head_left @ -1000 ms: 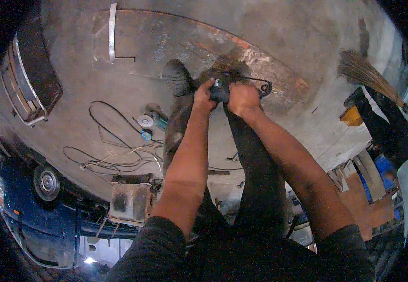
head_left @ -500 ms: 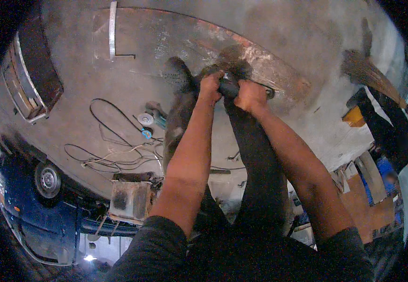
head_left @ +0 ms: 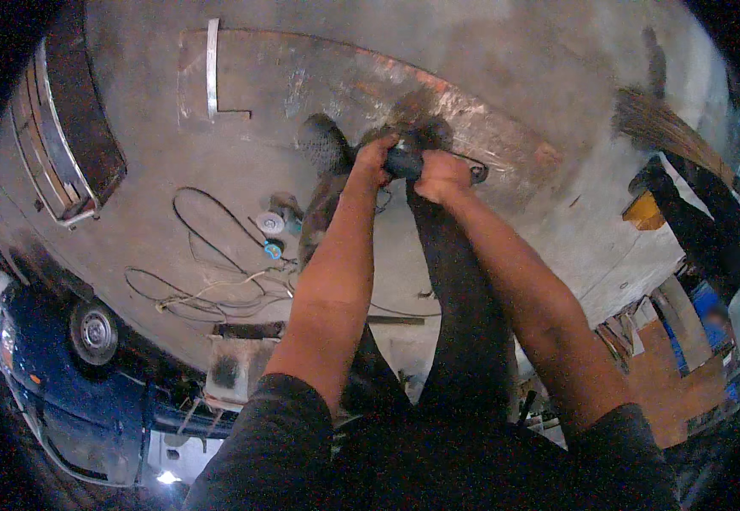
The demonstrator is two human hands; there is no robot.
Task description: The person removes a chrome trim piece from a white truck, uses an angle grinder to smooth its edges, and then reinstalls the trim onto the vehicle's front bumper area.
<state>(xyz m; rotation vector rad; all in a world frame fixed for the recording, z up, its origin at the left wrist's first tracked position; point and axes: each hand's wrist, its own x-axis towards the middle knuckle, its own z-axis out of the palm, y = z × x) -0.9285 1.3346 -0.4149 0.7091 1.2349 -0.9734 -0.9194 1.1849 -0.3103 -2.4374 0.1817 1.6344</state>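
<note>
My left hand (head_left: 373, 163) and my right hand (head_left: 444, 176) are closed round a dark, thick, rounded tool (head_left: 403, 162) held between my feet and knees. The left hand grips its left end, the right hand its right part. A dark curved piece ends just right of my right hand. The tool's far side and its kind are hard to make out. Beyond it, a long rusty metal sheet (head_left: 506, 136) lies on the floor, and my shoe (head_left: 323, 140) rests by its near edge.
Left of my leg lies an angle grinder (head_left: 271, 223) among loose cables (head_left: 208, 272). A pale metal strip (head_left: 213, 68) lies on the sheet's left end. A metal-framed box (head_left: 89, 204) and a blue vehicle (head_left: 46, 400) stand left. At right are a straw broom (head_left: 672, 132) and stacked boards (head_left: 659, 375).
The view has shifted slightly, so the floor things sit a little lower and to the right. Both hands keep their grip on the dark tool, which has tilted slightly.
</note>
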